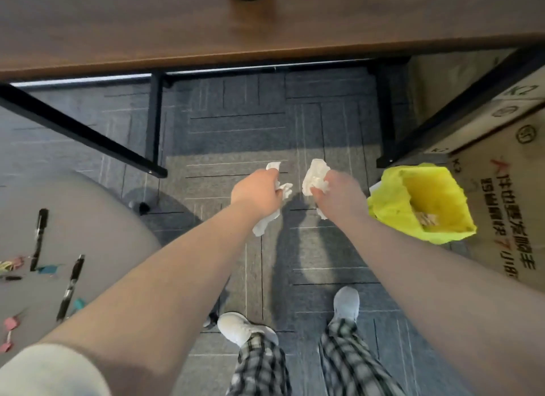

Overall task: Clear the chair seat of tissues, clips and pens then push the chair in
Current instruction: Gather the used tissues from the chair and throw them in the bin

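Observation:
My left hand (258, 192) is closed around a crumpled white tissue (267, 223) that hangs out below the fist. My right hand (339, 195) grips another crumpled white tissue (315, 174). Both hands are held out over the carpet, just left of a bin lined with a yellow bag (424, 201). At the far left is the grey chair seat (88, 218). On it lie two black pens (39, 236) (70, 288), and several coloured clips, teal (48, 268) and pink (11, 323).
A brown wooden desk (206, 26) with black metal legs (154, 121) spans the top. Cardboard boxes (507, 189) stand at the right, behind the bin. Grey carpet tiles (265, 124) run under the desk. My two feet in pale shoes are at the bottom.

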`<state>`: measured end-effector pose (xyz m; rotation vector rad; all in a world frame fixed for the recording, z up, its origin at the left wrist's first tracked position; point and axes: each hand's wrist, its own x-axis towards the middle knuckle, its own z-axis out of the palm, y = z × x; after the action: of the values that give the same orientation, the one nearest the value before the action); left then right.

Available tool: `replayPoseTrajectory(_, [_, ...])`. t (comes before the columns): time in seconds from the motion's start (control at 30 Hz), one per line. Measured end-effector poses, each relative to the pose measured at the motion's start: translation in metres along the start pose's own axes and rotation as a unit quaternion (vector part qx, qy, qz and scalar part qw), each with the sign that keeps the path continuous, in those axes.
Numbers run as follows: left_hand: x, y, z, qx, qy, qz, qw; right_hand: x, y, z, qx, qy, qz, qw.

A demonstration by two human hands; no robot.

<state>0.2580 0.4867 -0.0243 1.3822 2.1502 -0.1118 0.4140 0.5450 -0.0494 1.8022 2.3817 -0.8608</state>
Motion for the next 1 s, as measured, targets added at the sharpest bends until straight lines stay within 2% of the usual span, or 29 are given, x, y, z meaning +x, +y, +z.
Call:
replayPoseTrajectory(0.27, [0.053,0.16,0.053,0.043,-0.061,0.071,0.995,0.02,0.165,-0.046,0.029,0.025,0.121,0.992])
replayPoseTrajectory(0.53, [0.098,0.286,0.125,0.033,-0.102,0.123,0.986,0.027,0.302,-0.06,0.108,0.034,0.244,0.963])
replayPoseTrajectory(0.7, [0.123,0.335,0.16,0.034,-0.109,0.148,0.982,0.031,0.352,-0.057,0.136,0.039,0.29,0.947])
replayPoseTrajectory(1.0, [0.161,0.381,0.2,-0.031,-0.12,0.123,0.985,0.055,0.397,-0.041,0.198,0.053,0.32,0.925])
